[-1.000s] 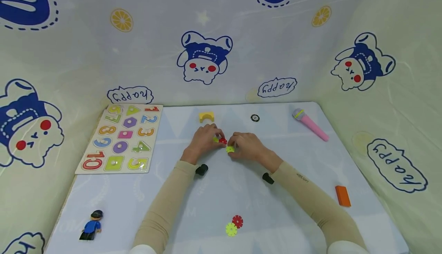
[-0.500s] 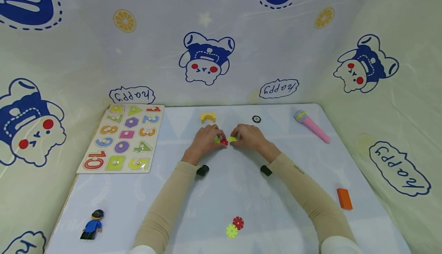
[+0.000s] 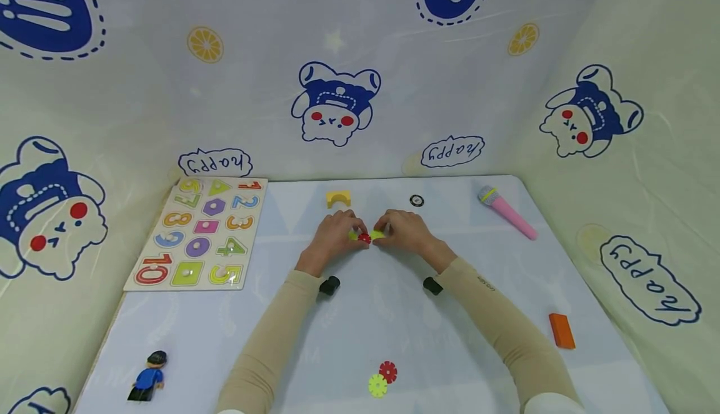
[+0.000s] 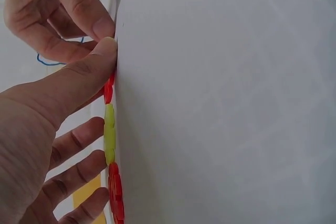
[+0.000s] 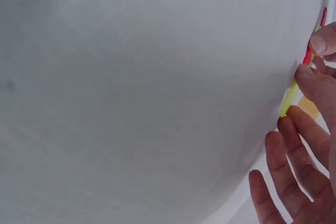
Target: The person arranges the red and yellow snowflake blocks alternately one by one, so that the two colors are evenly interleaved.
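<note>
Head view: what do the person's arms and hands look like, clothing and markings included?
Left hand and right hand are bare, no gloves visible. The left sleeve and right sleeve are long, beige and close-fitting; the right one has small dark lettering, too small to read. White fabric shows past both sleeves at the lower edge. A small black block sits at each wrist.

The hands [image 3: 334, 237] partly hide the row of discs [image 3: 365, 238], and the sleeve print [image 3: 486, 283] is illegibly small.
</note>
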Motion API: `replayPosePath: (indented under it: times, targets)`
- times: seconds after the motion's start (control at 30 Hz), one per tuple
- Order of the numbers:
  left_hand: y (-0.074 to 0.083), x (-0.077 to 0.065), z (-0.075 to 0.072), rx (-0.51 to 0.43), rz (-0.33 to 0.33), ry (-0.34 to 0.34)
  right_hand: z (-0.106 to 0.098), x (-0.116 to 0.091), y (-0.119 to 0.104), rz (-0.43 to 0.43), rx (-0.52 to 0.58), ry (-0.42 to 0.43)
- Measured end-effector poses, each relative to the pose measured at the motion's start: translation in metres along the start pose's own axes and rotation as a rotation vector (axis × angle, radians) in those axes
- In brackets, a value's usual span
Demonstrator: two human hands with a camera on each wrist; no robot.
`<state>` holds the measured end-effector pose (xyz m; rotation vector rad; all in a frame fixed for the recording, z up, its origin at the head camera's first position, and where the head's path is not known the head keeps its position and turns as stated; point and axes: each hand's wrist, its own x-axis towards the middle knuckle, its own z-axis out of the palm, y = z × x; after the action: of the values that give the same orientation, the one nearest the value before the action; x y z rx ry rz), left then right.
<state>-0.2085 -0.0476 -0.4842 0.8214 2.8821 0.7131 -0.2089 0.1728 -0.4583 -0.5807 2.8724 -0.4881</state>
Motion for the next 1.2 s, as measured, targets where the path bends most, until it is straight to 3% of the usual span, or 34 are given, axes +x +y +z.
replayPosePath:
  times: [0.2, 0.37, 0.6, 0.8, 0.93, 1.07, 1.2]
  targets:
    - [-0.001, -0.001, 0.001, -0.012, 0.005, 0.007, 0.002, -0.004, 0.002, -0.006, -0.022, 0.014]
    - [0.000, 0.001, -0.001, -0.014, -0.005, -0.012, 0.002, -0.020, -0.004, -0.015, -0.050, 0.031]
    - [0.003, 0.006, -0.003, 0.030, -0.028, -0.068, 0.016, -0.076, -0.024, -0.221, -0.071, 0.029]
    - [0.009, 0.008, -0.001, 0.098, -0.011, -0.071, 0.032, -0.137, -0.049, -0.382, 0.006, -0.109]
    - [0.014, 0.009, 0.000, 0.098, 0.023, -0.061, 0.045, -0.167, -0.061, -0.433, 0.023, -0.191]
    - [0.018, 0.010, 0.004, 0.101, 0.021, -0.061, 0.053, -0.185, -0.070, -0.491, 0.013, -0.183]
    - [0.020, 0.011, 0.005, 0.116, 0.024, -0.055, 0.058, -0.196, -0.073, -0.573, 0.002, -0.121]
